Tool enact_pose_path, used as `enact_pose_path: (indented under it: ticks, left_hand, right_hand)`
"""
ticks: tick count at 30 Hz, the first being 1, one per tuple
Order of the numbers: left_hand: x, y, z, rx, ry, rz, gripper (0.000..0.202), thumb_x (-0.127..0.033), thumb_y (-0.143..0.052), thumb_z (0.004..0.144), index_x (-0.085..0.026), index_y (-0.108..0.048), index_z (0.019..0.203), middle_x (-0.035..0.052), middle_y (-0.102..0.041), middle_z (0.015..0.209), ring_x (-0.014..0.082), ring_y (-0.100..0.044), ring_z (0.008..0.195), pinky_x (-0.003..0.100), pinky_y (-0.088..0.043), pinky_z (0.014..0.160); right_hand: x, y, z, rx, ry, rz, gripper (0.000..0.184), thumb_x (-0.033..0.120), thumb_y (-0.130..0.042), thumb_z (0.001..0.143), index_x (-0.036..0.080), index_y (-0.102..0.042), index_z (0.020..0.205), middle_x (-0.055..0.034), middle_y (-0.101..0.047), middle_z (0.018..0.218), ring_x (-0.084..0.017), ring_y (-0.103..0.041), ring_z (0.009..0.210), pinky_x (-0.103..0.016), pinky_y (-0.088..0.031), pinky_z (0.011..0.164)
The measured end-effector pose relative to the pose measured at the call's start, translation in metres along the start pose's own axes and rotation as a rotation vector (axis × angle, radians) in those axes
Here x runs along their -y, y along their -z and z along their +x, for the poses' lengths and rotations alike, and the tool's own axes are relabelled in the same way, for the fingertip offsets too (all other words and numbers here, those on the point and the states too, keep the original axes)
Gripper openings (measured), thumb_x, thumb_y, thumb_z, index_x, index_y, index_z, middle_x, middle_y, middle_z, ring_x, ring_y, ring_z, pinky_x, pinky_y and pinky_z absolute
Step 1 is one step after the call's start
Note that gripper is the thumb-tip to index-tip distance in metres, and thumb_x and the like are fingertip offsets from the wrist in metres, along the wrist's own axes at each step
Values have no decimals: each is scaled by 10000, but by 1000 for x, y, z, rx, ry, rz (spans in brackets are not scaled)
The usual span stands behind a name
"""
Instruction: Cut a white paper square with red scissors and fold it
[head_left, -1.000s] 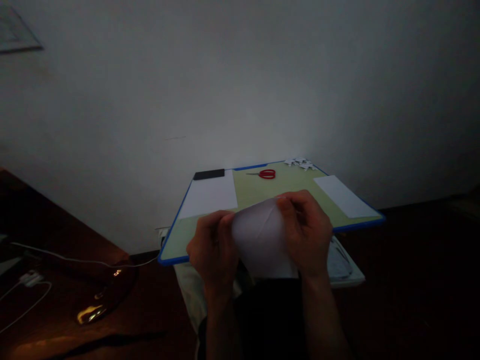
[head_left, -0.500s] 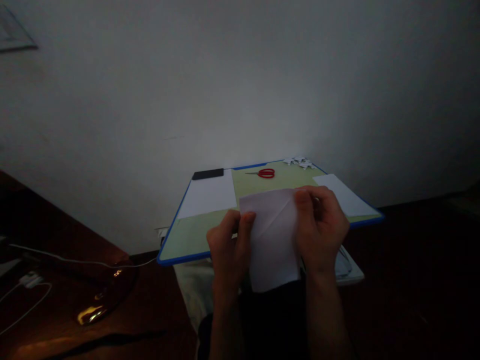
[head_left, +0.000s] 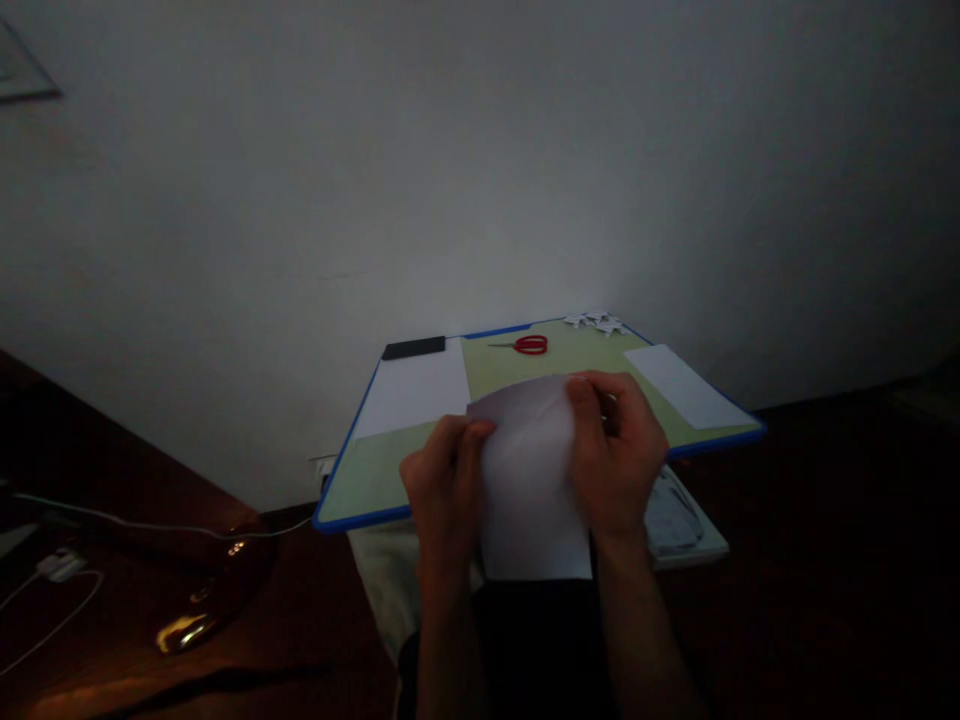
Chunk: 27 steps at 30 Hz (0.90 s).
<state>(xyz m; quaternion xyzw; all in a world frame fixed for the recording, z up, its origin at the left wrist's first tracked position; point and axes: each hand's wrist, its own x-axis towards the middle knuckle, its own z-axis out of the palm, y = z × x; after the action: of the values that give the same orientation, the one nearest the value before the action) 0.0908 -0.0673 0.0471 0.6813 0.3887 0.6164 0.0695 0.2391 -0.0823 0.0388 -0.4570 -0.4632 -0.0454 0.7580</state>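
A white sheet of paper [head_left: 532,490] is stretched between my two hands, above the near edge of the table. My left hand [head_left: 448,475] pinches its upper left corner between thumb and fingers. The upper right edge is gripped by my right hand [head_left: 616,445], with the thumb on the near side. The sheet bows slightly, and a faint diagonal crease crosses its upper part. Beyond it, red-handled scissors [head_left: 531,345] lie on the light green tabletop [head_left: 375,485] with blue edging.
White paper [head_left: 412,395] lies at the table's left under a black flat object [head_left: 414,348]. Another white sheet [head_left: 682,387] lies on the right. Small white paper pieces [head_left: 598,322] are heaped at the far right corner. A white cable [head_left: 150,524] runs at left; the wall stands behind.
Both hands have shifted slightly left with the paper. The sheet now curves more, and its diagonal crease shows less sharply. The things on the table lie as before.
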Motion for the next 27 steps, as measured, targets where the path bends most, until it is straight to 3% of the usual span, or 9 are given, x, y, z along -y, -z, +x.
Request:
enact_pose_path:
  ticks: [7, 10, 13, 16, 18, 20, 24, 27]
  left_hand:
    - [-1, -6, 1, 112, 107, -102, 430, -322, -595, 1012, -214, -468, 615, -65, -429, 527, 101, -402, 484, 228, -278, 464]
    - [1, -6, 2, 36, 117, -78, 390, -332, -603, 1010, -212, -514, 650, -64, -452, 527, 104, -410, 480, 229, -285, 466]
    - [3, -4, 3, -48, 130, -30, 366, -336, -610, 1007, -209, -544, 670, -64, -461, 530, 104, -425, 481, 225, -290, 465]
    - [4, -1, 4, -135, 151, 22, 372, -338, -621, 999, -207, -547, 659, -67, -442, 525, 103, -415, 479, 222, -284, 456]
    - [5, 0, 5, -205, 164, 56, 374, -344, -623, 997, -205, -553, 657, -67, -447, 528, 103, -417, 485, 218, -288, 457]
    - [6, -1, 5, -277, 181, 92, 372, -354, -618, 1000, -201, -564, 665, -65, -461, 534, 103, -425, 492, 217, -296, 463]
    - [6, -2, 5, -378, 199, 151, 364, -368, -614, 1001, -191, -589, 684, -63, -482, 544, 104, -439, 502, 217, -310, 477]
    - [5, -2, 5, -416, 197, 140, 344, -365, -632, 990, -186, -603, 698, -60, -504, 561, 104, -455, 512, 214, -325, 484]
  right_hand:
    - [3, 5, 6, -114, -26, -17, 177, 366, -678, 1017, 218, -743, 946, -28, -729, 920, -178, -694, 873, -289, -556, 744]
    - [1, 7, 8, 3, -185, 114, 312, 485, -577, 1059, 239, -767, 1091, -39, -742, 949, -165, -687, 810, -281, -549, 678]
    - [-1, 10, 9, 152, -341, 314, 453, 569, -459, 1086, 249, -777, 1123, -12, -696, 822, -127, -604, 614, -254, -478, 524]
    - [-3, 15, 11, 291, -355, 371, 344, 507, -578, 1051, 244, -800, 1039, 4, -681, 768, -115, -588, 592, -245, -462, 505]
    - [-3, 17, 11, 375, -339, 341, 178, 393, -726, 973, 258, -808, 1053, 8, -716, 804, -122, -637, 663, -247, -508, 570]
    - [-2, 18, 11, 433, -315, 323, 191, 299, -803, 905, 277, -811, 1094, 12, -752, 856, -133, -684, 742, -263, -557, 659]
    - [3, 14, 8, 460, -249, 316, 222, 239, -819, 877, 292, -824, 1093, 15, -788, 879, -144, -716, 778, -294, -589, 746]
    - [7, 9, 6, 422, -308, 331, 177, 257, -848, 844, 280, -833, 1019, 14, -800, 847, -150, -723, 747, -296, -589, 726]
